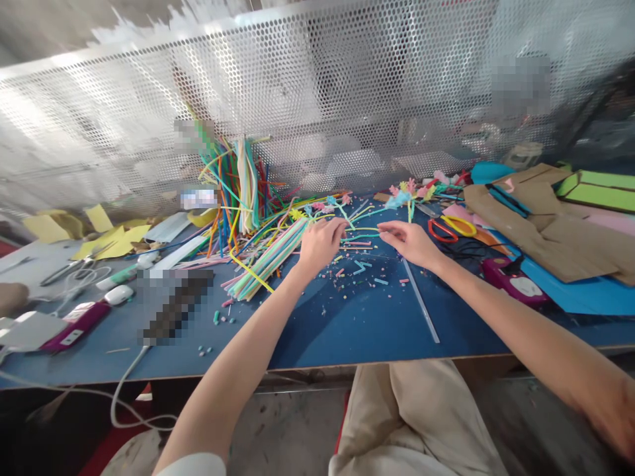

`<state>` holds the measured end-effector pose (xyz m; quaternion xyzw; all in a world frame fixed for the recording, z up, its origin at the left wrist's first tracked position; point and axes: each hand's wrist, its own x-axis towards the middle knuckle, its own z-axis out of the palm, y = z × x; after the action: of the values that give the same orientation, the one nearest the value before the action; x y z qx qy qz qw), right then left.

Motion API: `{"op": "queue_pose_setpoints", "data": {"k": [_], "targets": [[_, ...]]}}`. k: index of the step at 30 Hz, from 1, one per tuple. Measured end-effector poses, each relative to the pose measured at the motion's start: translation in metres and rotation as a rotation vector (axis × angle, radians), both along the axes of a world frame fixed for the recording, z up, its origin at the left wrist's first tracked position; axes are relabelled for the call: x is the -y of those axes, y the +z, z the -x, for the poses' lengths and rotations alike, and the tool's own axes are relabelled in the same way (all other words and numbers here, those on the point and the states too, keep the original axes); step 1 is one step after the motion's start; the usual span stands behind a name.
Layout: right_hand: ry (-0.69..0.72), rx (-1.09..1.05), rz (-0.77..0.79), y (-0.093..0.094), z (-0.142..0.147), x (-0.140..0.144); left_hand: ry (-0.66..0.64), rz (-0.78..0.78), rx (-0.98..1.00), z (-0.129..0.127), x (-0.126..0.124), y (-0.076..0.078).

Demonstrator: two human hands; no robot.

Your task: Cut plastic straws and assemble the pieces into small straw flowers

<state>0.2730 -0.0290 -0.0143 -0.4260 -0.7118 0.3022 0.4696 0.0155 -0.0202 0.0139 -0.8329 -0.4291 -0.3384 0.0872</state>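
Thin yellow-green straw stretched between two hands over the blue table

The yellow-green straw is a slim plastic strand, lying almost level and running left to right a little above the blue table. Its left end sits in the pinched fingertips of the left hand, its right end in the fingertips of the right hand, so it spans the short gap between them. A second, teal strand runs just beneath it, nearly parallel. Whether the two strands are joined cannot be told. Short cut straw bits in teal and pink lie scattered on the tabletop right below.
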Motion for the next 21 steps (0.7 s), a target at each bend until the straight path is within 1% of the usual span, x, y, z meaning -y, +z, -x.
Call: {"op": "queue_pose_setpoints", "data": {"k": [2, 3, 5, 7, 10, 14, 17, 19, 21], "targets": [[0.093, -0.217, 0.169, 0.001, 0.008, 0.004, -0.139, 0.038, -0.026, -0.009, 0.003, -0.004], [0.12, -0.338, 0.226, 0.001, 0.011, 0.005, -0.192, 0.055, -0.021, -0.013, 0.004, -0.006], [0.12, -0.533, 0.28, 0.002, 0.014, 0.005, -0.255, 0.082, 0.006, -0.02, 0.005, -0.01], [0.088, -0.632, 0.279, 0.003, 0.013, 0.004, -0.288, 0.109, 0.031, -0.023, 0.006, -0.014], [0.079, -0.668, 0.202, 0.008, 0.006, 0.001, -0.31, 0.151, 0.045, -0.022, 0.004, -0.015], [0.056, -0.699, 0.068, 0.018, -0.007, -0.003, -0.284, 0.201, 0.073, -0.015, 0.001, -0.01], [0.073, -0.674, 0.04, 0.025, -0.012, -0.003, -0.289, 0.213, 0.122, -0.011, 0.0, -0.006], [0.094, -0.603, 0.036, 0.031, -0.014, -0.002, -0.289, 0.209, 0.179, -0.01, 0.001, -0.005], [0.074, -0.435, 0.041, 0.04, -0.02, -0.001, -0.272, 0.227, 0.274, -0.009, 0.001, -0.005]]}}
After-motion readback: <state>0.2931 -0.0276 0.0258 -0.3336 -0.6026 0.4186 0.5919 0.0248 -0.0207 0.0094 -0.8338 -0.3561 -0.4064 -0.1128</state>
